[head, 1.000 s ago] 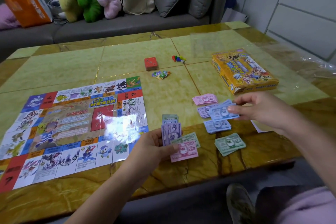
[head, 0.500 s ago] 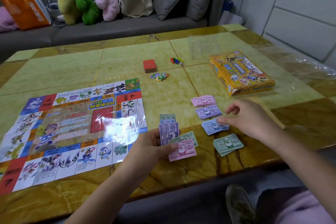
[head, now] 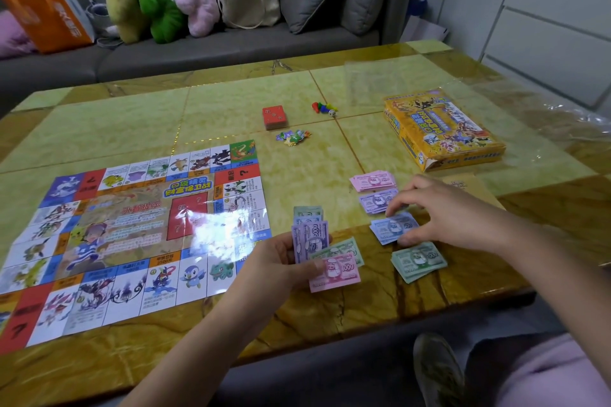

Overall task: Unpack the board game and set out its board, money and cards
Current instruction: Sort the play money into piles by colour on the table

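The game board (head: 132, 235) lay unfolded on the table (head: 231, 102), the red card deck (head: 274, 116) beyond it. Four sorted money piles (head: 418, 261) sat right. The left hand (head: 277, 264) gripped unsorted notes (head: 310, 238); the right hand (head: 453, 215) curved over the blue pile (head: 390, 228), grip unclear. Sorting seemed unfinished.

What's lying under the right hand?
The right hand holds the blue note pile by its edges. It hides the pile's right end and part of a tan sheet behind.
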